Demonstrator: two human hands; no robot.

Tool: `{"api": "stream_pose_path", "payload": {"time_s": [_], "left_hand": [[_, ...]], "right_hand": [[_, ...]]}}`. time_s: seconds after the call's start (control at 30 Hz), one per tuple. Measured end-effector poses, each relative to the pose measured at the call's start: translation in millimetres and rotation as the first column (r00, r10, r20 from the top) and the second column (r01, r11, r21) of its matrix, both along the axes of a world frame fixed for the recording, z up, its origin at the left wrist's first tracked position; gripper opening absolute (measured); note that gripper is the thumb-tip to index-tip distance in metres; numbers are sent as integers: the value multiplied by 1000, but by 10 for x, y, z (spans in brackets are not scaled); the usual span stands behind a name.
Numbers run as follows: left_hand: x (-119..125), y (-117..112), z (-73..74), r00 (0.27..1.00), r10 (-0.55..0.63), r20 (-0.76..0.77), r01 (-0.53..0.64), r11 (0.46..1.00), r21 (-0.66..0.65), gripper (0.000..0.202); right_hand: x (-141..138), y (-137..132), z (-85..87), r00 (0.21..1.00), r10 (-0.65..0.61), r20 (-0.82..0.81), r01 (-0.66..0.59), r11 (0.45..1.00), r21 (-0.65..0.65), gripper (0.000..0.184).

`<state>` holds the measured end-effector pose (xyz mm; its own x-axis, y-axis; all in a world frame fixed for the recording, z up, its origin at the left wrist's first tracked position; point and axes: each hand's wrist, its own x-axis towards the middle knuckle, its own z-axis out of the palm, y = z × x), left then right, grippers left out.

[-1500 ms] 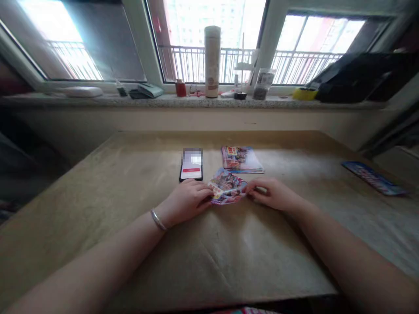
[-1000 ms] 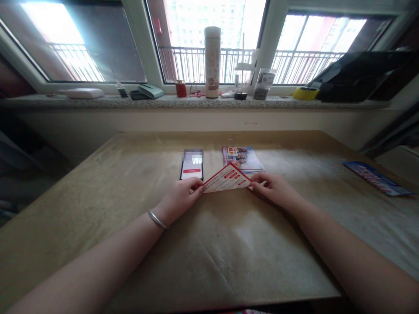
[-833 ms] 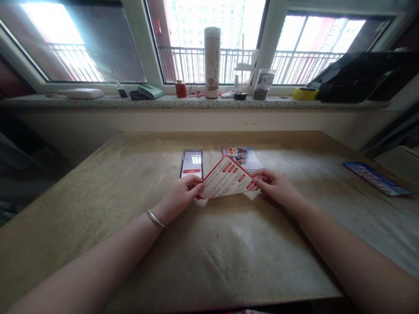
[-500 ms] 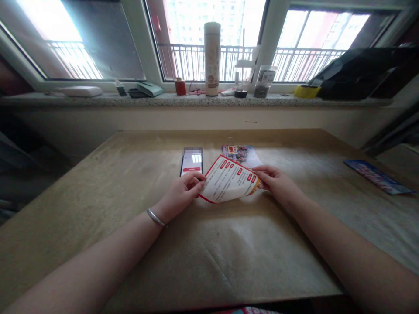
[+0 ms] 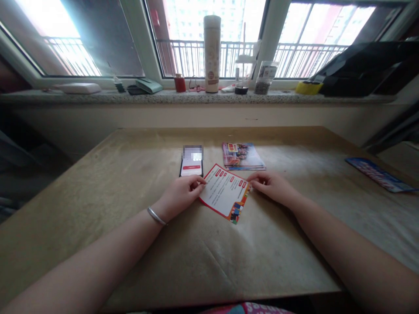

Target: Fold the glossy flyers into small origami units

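Note:
A white flyer (image 5: 224, 194) with a red border, red labels and an orange strip of cartoon figures is held slanted above the table. My left hand (image 5: 181, 192) pinches its left corner between thumb and fingers. At its right corner, the fingers of my right hand (image 5: 271, 185) are closed on the edge. Just beyond my left hand lies a phone (image 5: 191, 168), its screen lit and partly blurred out. A small stack of colourful leaflets (image 5: 245, 156) rests on the table behind the flyer.
The brown-covered table (image 5: 157, 270) reaches to the wall below the window. A blue printed strip (image 5: 376, 174) lies at the right. Along the stone sill (image 5: 183, 98) stand a tall cream flask (image 5: 212, 54), a red bottle (image 5: 180, 83), a yellow object (image 5: 308, 87) and a black bag (image 5: 360, 72).
The flyer has come down and towards me, and its bowed lower edge has flattened so the orange strip shows. My right hand has moved slightly left and nearer. More of the leaflet stack is visible.

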<state>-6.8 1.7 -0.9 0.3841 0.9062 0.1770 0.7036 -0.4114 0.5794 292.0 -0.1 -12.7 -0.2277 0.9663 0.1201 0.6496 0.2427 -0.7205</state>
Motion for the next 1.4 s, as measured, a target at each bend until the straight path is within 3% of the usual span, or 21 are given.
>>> {"api": "stream_pose_path", "payload": {"time_s": [0.13,0.27,0.47,0.7,0.87,1.0,1.4], "left_hand": [[0,-29,20,982,-65,-179,85,991,106,23],[-20,-38,24,951,-64,-304,145,958,249,22],[-20,-41,-3,849,-332,-411,440,875,203,47],[15,-27,-11,837,-310,-452,433,879,199,34],[48,-81,-4,850,-293,-437,402,898,179,62],[97,-101,-18,860,-247,-446,348,924,159,50],[154,-63,-79,887,-185,-422,302,925,230,29]], "right_hand": [[0,-8,-15,979,128,161,-145,985,98,22],[2,-21,2,959,225,173,-259,943,207,23],[45,-7,-25,891,381,246,-437,865,245,26],[30,-13,-44,864,413,287,-482,844,236,38],[-29,-27,-53,872,418,256,-476,847,237,46],[-78,-35,-51,882,410,234,-461,855,239,50],[-115,-39,-41,875,421,239,-478,828,292,49]]}}
